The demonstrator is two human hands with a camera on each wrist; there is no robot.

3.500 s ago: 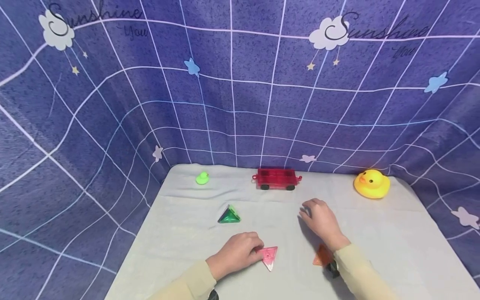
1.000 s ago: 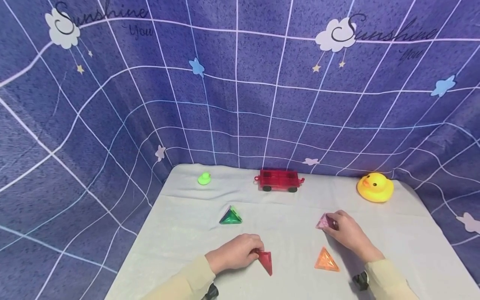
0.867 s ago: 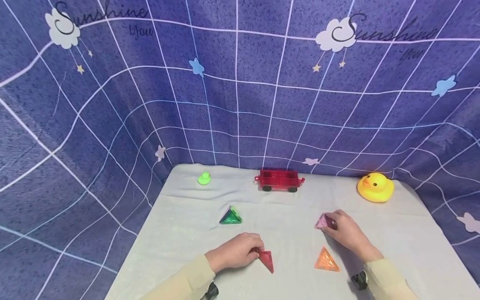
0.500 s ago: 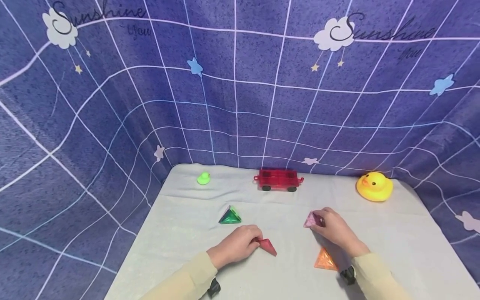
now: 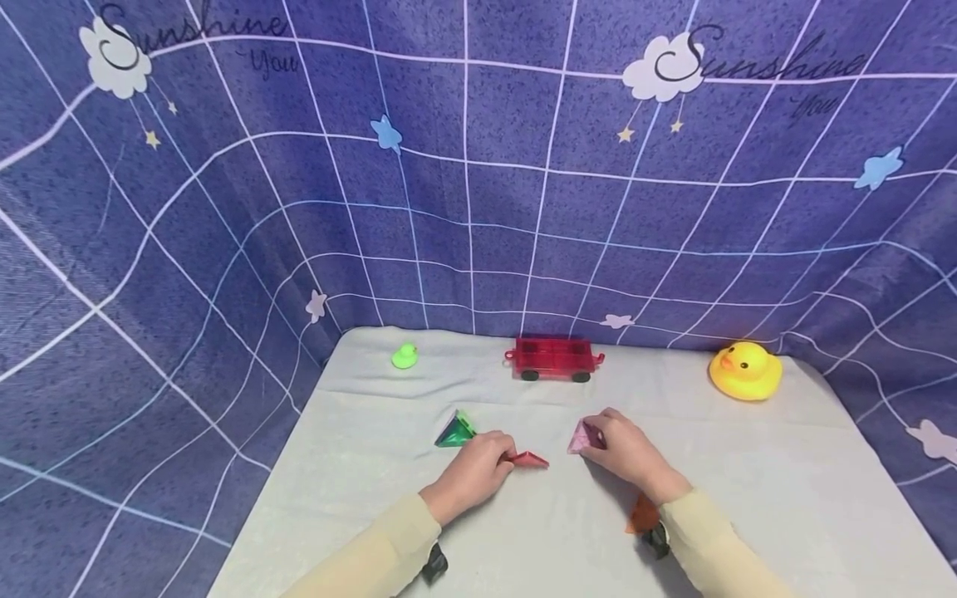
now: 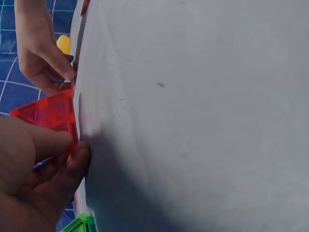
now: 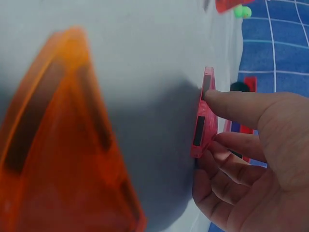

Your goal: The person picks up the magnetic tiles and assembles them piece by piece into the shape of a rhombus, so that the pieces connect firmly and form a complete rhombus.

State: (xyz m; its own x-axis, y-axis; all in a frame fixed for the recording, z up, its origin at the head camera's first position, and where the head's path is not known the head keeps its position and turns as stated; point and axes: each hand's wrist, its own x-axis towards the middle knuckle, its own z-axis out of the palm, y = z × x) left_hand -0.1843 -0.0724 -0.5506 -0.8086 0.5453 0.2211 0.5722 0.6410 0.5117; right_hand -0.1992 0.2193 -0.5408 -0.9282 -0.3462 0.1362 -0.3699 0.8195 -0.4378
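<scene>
Red see-through triangle [image 5: 529, 459], pinched in left hand [image 5: 473, 471] fingers, mid desk [image 5: 538, 556], close to green piece [image 5: 452, 433]. Pink triangle [image 5: 580, 438], dark strips [image 7: 198, 130] along one edge, pinched in right hand [image 5: 631, 448] fingers, apart from red. Orange triangle [image 5: 640, 516] partly behind right sleeve [image 5: 710, 540]. Curtain [image 5: 508, 224] reads "Sunshine You", twice.

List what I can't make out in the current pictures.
Head: held end of the red triangle, hidden by the left grip.
Head: part of the orange triangle, behind the right forearm.
Left wrist: most of the green piece, below the bottom edge.
Right wrist: most of the wagon, behind the right grip.
</scene>
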